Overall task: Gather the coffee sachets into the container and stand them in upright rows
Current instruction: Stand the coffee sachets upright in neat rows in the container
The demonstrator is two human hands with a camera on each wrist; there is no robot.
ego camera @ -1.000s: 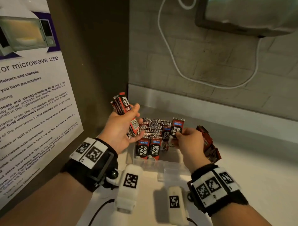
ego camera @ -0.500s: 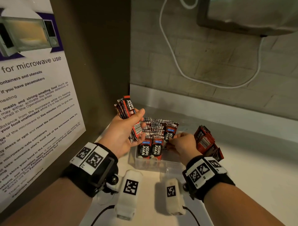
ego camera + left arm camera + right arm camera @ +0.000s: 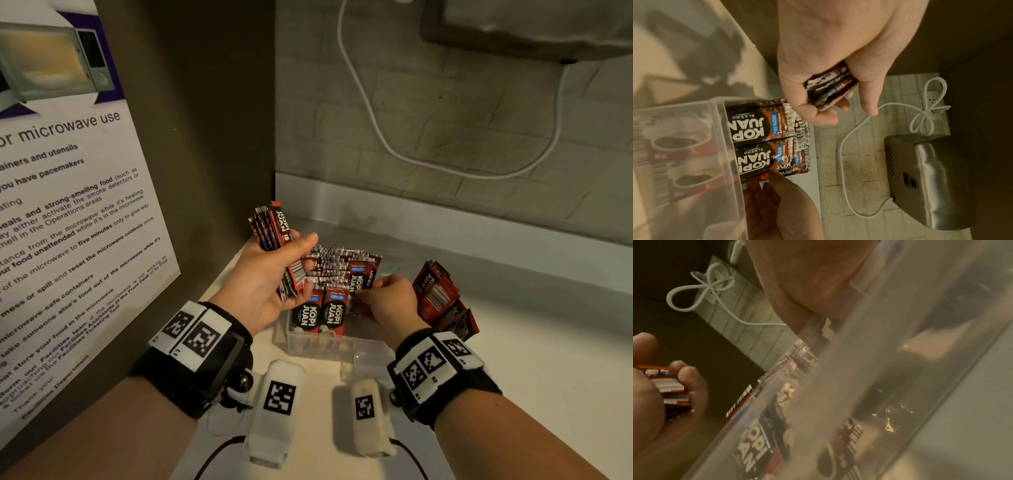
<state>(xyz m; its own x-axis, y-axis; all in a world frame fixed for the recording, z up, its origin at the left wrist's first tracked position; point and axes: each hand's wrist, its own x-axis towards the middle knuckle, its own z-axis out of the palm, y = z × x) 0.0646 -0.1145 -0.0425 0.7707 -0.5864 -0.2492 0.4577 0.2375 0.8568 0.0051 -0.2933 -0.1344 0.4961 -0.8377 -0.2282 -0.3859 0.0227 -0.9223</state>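
My left hand (image 3: 263, 284) clutches a spare bundle of sachets (image 3: 274, 228) above the container (image 3: 318, 346); my right hand (image 3: 387, 301) pinches one sachet (image 3: 359, 279) inside; I'd seat it upright, flush against its row

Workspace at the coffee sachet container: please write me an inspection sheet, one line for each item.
Surface: pale counter in a corner.
Job's things: clear container with upright sachet rows; loose sachets on the counter to its right.
Clutter: nothing seen.
Grippers: left hand holds a sachet bundle above the container; right hand reaches into it, fingers at a sachet, grip unclear.
Cables: white cable hangs along the wall.
Surroundings: microwave poster on the left; metal appliance on the brick wall.
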